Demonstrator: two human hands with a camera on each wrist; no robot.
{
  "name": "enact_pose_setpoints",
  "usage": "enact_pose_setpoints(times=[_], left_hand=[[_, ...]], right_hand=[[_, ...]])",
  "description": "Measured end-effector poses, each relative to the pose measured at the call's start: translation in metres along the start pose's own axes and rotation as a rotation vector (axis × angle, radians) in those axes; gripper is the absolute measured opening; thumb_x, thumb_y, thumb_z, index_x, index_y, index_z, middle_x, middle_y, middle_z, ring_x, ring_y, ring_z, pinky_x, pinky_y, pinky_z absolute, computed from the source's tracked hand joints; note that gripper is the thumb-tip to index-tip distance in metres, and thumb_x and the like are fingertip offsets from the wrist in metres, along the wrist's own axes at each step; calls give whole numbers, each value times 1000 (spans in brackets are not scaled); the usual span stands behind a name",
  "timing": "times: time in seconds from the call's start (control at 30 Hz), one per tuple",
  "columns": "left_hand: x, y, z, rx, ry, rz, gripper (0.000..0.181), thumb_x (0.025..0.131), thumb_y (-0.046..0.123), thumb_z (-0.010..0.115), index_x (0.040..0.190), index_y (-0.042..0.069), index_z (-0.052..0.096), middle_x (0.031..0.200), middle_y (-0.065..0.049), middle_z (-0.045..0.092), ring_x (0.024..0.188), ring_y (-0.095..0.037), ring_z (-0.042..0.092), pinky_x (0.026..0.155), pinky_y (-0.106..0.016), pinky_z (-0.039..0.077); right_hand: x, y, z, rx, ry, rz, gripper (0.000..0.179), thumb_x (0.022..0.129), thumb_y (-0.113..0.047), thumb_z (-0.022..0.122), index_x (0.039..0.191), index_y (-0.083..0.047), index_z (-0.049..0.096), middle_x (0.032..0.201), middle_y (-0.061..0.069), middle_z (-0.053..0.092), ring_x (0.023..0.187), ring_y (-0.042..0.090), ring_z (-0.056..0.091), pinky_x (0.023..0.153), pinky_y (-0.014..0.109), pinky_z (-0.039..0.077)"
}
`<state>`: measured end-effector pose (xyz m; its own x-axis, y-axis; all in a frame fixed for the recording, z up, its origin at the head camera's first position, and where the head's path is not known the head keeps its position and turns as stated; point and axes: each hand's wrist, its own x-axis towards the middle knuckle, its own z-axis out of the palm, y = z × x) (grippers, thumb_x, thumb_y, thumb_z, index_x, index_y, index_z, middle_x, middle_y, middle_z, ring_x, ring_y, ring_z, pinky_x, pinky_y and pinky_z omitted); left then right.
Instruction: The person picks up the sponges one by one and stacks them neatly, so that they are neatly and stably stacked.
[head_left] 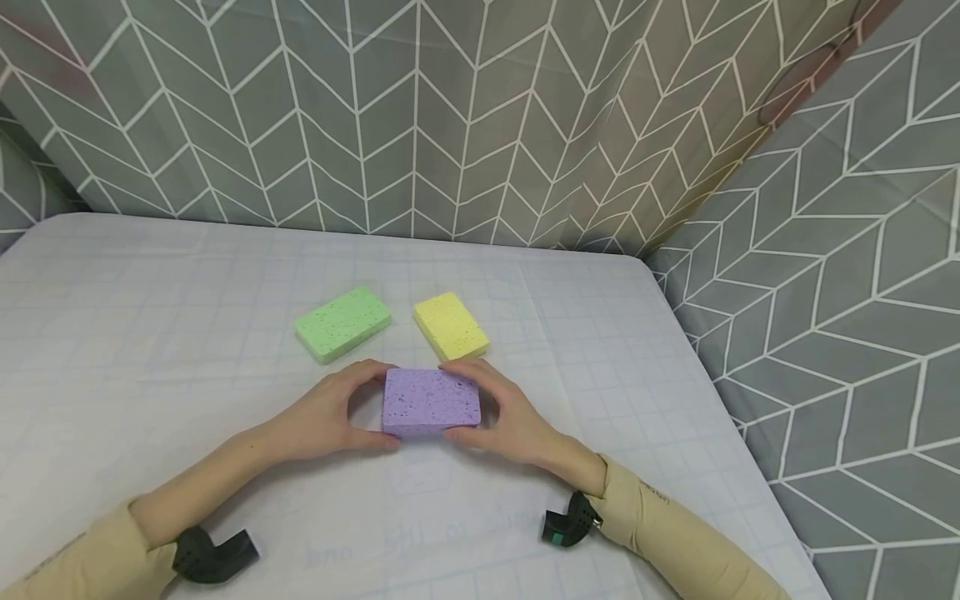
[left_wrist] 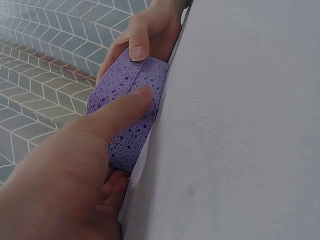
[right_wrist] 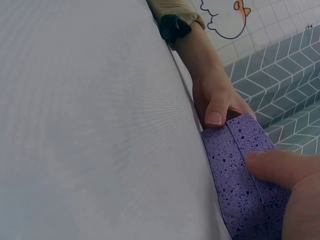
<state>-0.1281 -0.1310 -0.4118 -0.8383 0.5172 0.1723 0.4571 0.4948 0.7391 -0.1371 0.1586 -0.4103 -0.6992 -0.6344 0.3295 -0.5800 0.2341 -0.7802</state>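
Observation:
A purple sponge (head_left: 431, 400), dotted with dark pores, lies flat near the middle of the white-covered table, long side toward me. My left hand (head_left: 318, 417) grips its left end, thumb at the near edge and fingers at the far edge. At the other end my right hand (head_left: 513, 417) holds it the same way. In the right wrist view a thin straight line runs lengthwise along the purple sponge (right_wrist: 235, 175). Just beyond the hands, a green sponge (head_left: 343, 323) sits to the left and a smaller-looking yellow sponge (head_left: 450, 327) to the right, both turned at an angle.
The white cloth (head_left: 187, 283) on the table carries a faint grid and pale lettering near me. Grey chevron-patterned curtains (head_left: 390, 125) hang behind the table and along its right side. Black wrist cameras (head_left: 213, 557) sit at both sleeve cuffs.

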Motion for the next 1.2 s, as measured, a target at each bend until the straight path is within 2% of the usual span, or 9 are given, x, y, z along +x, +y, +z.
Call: enact_pose_setpoints(times=[0.27,0.57,0.9,1.2], left_hand=[[-1,-1,0,-3,1,-5,80,68,51,89,133,18,55,131,7,61,126,-16,55,111,-43,43],[-1,-2,2,0,8,9,76,72,50,87,132,17,56,130,5,62,125,-19,56,109,-47,44],[-1,-2,0,2,17,16,76,71,50,88,132,18,56,129,6,62,123,-17,56,108,-44,45],[-1,-1,1,-5,17,15,75,72,50,87,132,19,56,130,7,62,124,-17,56,109,-44,45]], right_hand=[[0,1,0,0,4,2,77,79,-15,85,146,-13,47,142,4,53,134,21,48,118,38,35],[0,-2,-1,35,24,83,79,77,-12,86,146,-12,47,143,3,54,134,19,48,118,39,36],[0,-2,0,46,29,96,81,76,-9,86,146,-6,45,144,4,54,137,21,47,120,40,33],[0,-4,0,74,26,185,80,74,-9,87,144,-10,48,141,-1,55,136,18,47,120,38,33]])
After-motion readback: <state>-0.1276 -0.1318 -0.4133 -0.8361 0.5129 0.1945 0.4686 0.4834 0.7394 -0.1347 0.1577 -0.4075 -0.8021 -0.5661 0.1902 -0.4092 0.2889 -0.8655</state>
